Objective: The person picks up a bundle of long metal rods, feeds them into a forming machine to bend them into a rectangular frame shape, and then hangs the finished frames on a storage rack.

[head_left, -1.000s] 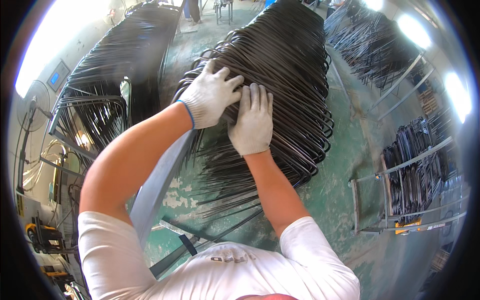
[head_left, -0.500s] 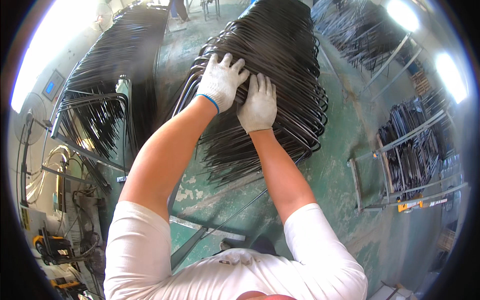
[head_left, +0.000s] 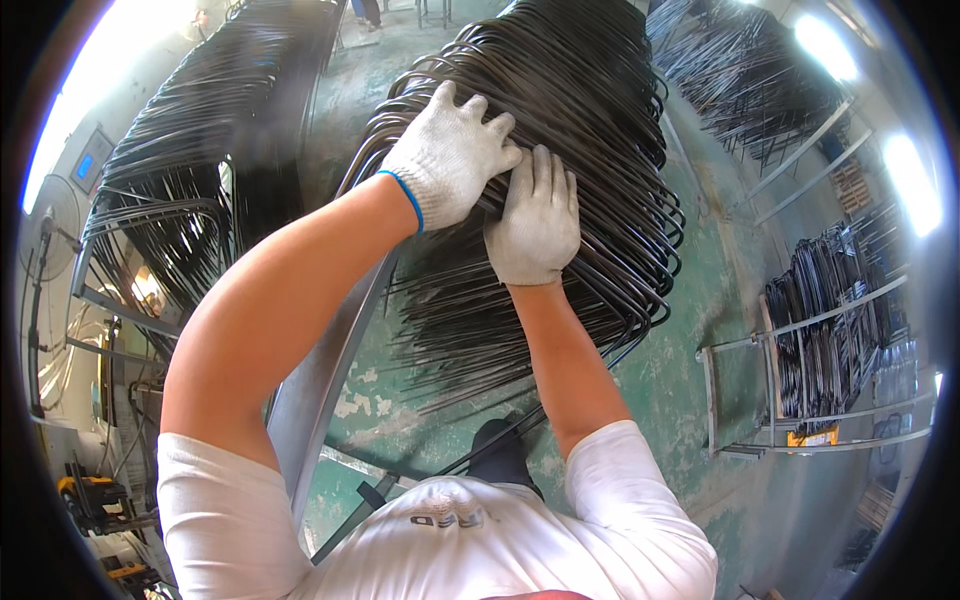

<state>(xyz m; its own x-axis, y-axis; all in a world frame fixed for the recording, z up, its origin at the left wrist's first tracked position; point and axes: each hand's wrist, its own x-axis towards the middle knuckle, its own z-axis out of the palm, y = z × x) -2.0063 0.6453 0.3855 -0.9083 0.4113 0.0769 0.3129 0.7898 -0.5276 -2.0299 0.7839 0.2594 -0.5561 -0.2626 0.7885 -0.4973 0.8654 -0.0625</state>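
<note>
A long stack of dark bent metal rods [head_left: 610, 110], with rounded U-shaped bends along its sides, lies ahead of me. My left hand [head_left: 455, 150], in a white knit glove with a blue cuff edge, rests on top of the rods near the left bends, fingers spread. Close beside it, my right hand [head_left: 537, 215], also gloved in white, lies flat on the rods with its fingers stretched forward. Neither hand is wrapped round a rod as far as I can see; the palms' undersides are hidden.
To the left stands another tall stack of bent rods [head_left: 225, 90] on a frame. A metal rack [head_left: 710, 400] with more rods [head_left: 825, 320] is at the right, and a further rod pile [head_left: 740, 75] lies at the back right. A grey metal beam [head_left: 335, 370] runs beside my left arm.
My view has shifted closer to the stack. Both hands stay on the rods, the left elbow has swung outward, and one of my legs now shows below.
</note>
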